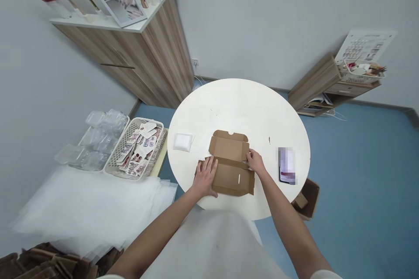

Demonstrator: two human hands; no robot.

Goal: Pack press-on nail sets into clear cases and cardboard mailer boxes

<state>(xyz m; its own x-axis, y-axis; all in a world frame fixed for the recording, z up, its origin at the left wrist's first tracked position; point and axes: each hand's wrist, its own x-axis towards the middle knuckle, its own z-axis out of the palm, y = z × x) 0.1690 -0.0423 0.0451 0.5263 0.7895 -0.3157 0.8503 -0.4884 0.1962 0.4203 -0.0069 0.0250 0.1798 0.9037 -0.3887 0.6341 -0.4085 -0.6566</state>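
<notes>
An unfolded brown cardboard box (229,178) lies on the round white table (242,104), its lid part pointing away from me and a short white slit or strip on the nearer panel. My left hand (206,178) rests on the box's left side, fingers stretched out over the near panel. At the right edge, by the fold between the two panels, my right hand (255,161) pinches the cardboard between thumb and fingers. A small white packet (182,142) lies on the table to the left of the box.
A phone (287,165), partly blurred, lies on the table's right. Left of the table stand a basket of printed cards (137,148), clear plastic packs (104,135) and white sheets (91,209). An open carton (309,200) sits on the floor at right. Wooden cabinets (157,52) stand behind.
</notes>
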